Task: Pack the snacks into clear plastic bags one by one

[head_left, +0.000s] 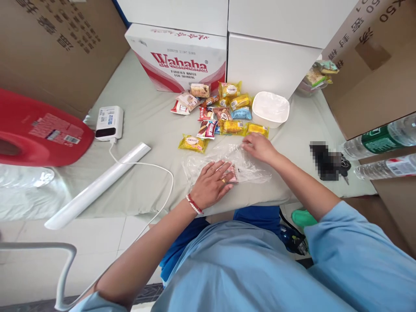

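A broad, flat table covered in wrinkled, pale grey-green cloth [146,123] spans the middle of the frame. Smooth white rectangular panels [273,21], split by thin dark seams, stand at the top centre. Large brown cardboard sheets with dark printing rise at the upper left [65,60] and upper right [344,93]. Glossy whitish square floor tiles [100,236] show at the lower left, under soft, even light.

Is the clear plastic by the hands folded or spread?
Spread, though wrinkled: the clear plastic extends past both sides of the left hand, with the right hand at its edge.
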`<state>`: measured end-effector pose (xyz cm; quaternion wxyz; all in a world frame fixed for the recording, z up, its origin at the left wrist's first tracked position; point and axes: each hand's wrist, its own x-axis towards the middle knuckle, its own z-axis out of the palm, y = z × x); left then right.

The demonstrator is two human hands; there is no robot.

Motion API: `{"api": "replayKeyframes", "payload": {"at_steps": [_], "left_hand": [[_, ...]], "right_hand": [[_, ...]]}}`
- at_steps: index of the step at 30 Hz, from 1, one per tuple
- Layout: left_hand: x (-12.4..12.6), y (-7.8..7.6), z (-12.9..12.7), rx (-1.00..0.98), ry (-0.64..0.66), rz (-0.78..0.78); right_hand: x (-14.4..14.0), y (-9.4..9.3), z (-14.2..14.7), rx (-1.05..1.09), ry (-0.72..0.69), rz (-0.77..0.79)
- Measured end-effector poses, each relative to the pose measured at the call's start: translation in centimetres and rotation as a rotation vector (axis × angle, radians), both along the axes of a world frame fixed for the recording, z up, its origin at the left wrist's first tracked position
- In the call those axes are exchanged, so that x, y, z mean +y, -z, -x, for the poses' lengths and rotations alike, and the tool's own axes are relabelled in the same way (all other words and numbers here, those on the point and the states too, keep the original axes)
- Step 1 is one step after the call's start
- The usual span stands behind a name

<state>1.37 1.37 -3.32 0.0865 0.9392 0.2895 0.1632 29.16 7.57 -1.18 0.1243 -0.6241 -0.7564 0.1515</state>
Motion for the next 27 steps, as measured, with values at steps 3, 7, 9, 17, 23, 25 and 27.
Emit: {"api": "replayKeyframes", "payload": {"at_steps": [3, 7, 9, 17, 23, 25, 27], "left_hand": [[-0.5, -0.1, -0.4, 0.01, -0.093, -0.025], [-0.8, -0.1, -0.7, 0.02, -0.07, -0.03], [-0.8, -0.2, -0.5, -0.001, -0.089, -0.023], [-1.8, -0.6, -0.5, -0.045, -0.171, -0.024], [-1.8, 0.3, 0.1, -0.125, -0.245, 0.096], [-1.6, 1.0, 1.0, -0.246, -0.177, 0.177], [-1.6, 1.6, 2.0, -0.422, -0.11, 0.251]], "right_hand": [[2.3, 0.4, 3.8, -0.053, -0.126, 0.049], [4.7, 0.9, 6.2, 0.041, -0.153, 0.263], [5.8, 0.7, 6.1, 0.177, -0.181, 0.332], [3.2, -3.6, 4.4, 0.407, -0.352, 0.192], [-4.4, -3.1, 5.1, 0.168, -0.676, 0.108], [-5.8, -1.8, 5.1, 0.146, -0.682, 0.076], [-6.4, -0.7, 5.2, 0.119, -0.703, 0.036]]}}
